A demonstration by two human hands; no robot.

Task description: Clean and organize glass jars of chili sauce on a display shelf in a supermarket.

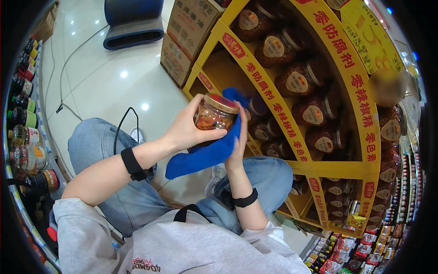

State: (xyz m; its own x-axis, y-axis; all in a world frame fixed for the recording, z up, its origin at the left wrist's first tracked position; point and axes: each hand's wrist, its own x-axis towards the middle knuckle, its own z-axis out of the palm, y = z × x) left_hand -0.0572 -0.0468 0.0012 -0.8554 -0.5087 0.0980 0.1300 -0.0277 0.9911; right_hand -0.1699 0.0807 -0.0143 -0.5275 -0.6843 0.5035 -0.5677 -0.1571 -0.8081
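Observation:
My left hand (pixel 184 125) grips a glass jar (pixel 215 118) of reddish-brown preserved food, its thumb across the front. The jar has a gold-rimmed lid with a red top and is slightly tilted. On the jar's right side, my right hand (pixel 240 137) presses a blue cloth (pixel 202 161) against the glass. Part of the cloth shows above the right fingers and a long fold hangs down to the left. Both hands are above my bent knees, just left of a yellow display shelf (pixel 270 99).
Similar jars (pixel 297 82) stand in the shelf's compartments. Stacked cardboard cartons (pixel 186 37) adjoin its far end. A blue-edged floor blower (pixel 133 34) and a black cable (pixel 63 73) lie on the tiled floor (pixel 99 85). Bottles (pixel 24 118) line a shelf at left; packets (pixel 345 245) lie lower right.

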